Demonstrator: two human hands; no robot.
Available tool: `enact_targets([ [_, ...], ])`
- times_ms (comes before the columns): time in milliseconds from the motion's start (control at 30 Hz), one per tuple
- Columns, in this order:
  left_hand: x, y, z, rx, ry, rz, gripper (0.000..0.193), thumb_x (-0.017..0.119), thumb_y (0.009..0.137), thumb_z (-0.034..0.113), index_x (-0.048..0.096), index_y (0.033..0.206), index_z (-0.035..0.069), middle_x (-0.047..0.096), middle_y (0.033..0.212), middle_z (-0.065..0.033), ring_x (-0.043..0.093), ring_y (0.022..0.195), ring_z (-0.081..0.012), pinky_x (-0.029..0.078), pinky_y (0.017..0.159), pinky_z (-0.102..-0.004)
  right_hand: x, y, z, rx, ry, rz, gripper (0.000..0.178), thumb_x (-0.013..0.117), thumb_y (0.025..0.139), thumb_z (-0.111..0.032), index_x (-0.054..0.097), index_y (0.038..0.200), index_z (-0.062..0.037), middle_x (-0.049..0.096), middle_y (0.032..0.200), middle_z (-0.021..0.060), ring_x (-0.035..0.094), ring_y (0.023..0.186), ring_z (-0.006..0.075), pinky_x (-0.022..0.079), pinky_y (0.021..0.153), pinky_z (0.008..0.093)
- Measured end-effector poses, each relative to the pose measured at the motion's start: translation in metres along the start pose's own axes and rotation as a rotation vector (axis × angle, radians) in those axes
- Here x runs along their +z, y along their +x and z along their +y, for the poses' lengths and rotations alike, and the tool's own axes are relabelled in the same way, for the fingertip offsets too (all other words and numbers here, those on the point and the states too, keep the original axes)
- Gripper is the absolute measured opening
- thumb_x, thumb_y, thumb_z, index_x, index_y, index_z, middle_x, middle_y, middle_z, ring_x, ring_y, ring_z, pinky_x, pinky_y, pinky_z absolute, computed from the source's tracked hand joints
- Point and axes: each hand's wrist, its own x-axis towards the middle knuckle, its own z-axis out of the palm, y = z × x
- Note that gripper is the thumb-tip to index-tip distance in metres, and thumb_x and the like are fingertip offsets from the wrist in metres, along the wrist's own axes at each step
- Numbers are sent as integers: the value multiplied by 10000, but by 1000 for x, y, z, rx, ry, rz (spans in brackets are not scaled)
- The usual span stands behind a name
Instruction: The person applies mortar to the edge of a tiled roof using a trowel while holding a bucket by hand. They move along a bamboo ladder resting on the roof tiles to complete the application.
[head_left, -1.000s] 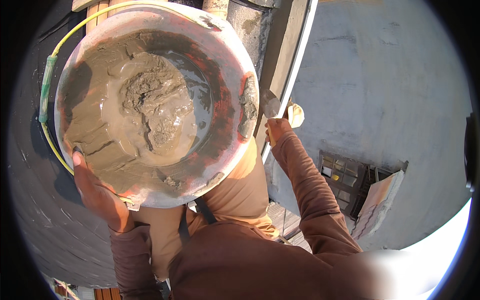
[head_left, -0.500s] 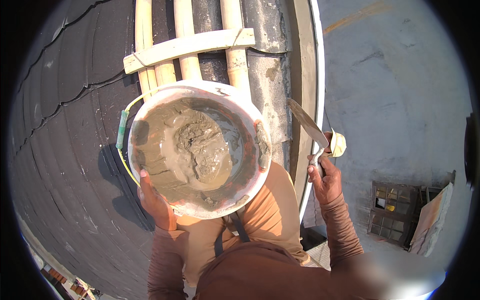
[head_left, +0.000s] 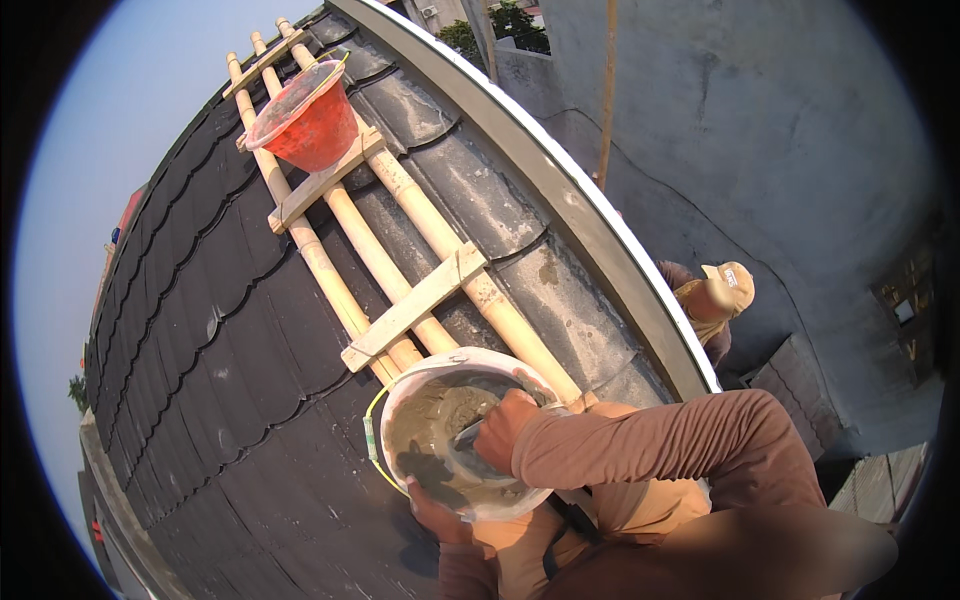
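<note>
A round bucket with a whitish, smeared rim rests by my thighs, partly filled with wet grey mortar. My left hand grips its near left side, thumb up at the rim. Inside the bucket, my right hand is closed round the handle of a trowel, whose blade dips toward the mortar. The handle and part of the blade are hidden by my fingers. A thin yellow bail with a green grip hangs at the bucket's left.
A bamboo ladder with flat wooden crosspieces lies up the dark tiled roof. Higher on it stands an orange-red bucket. Right of the tiles runs a white-edged parapet; below, beyond it, is a person in a cap.
My right hand has brought the trowel from beyond the roof's edge into the bucket. My left hand stays on the bucket. The view has tilted up, showing the ladder and the second bucket.
</note>
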Motion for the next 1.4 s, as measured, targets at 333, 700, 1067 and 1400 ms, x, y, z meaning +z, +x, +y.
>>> enact_targets([
  [333, 25, -22, 24, 54, 87, 102, 511, 449, 1014, 422, 648, 1111, -38, 690, 945, -115, 678, 824, -225, 544, 729, -349, 86, -86, 94, 692, 1025, 893, 317, 689, 901, -292, 671, 1073, -27, 693, 1005, 144, 671, 950, 341, 511, 851, 458],
  [700, 14, -5, 0, 141, 91, 210, 397, 550, 1002, 342, 650, 1118, -24, 656, 926, -61, 629, 825, -157, 495, 727, -315, 325, 28, 77, 913, 837, 192, 626, 573, 893, -581, 599, 1158, -14, 613, 1175, 267, 630, 1120, 437, 518, 930, 494],
  [1067, 16, -2, 12, 111, 138, 225, 392, 566, 1004, 335, 637, 1143, -24, 641, 963, -25, 599, 844, -110, 479, 735, -278, 330, 41, 69, 1047, 909, 821, 400, 595, 925, -412, 608, 893, -14, 644, 877, 250, 618, 765, 447, 479, 697, 509],
  [1400, 10, -16, 24, -235, 386, 368, 530, 555, 1007, 463, 608, 1176, -37, 629, 1022, -59, 571, 898, -125, 467, 821, -271, 354, 23, 60, 1125, 914, 500, 403, 580, 927, -427, 606, 921, -25, 660, 879, 246, 635, 791, 438, 489, 719, 501],
])
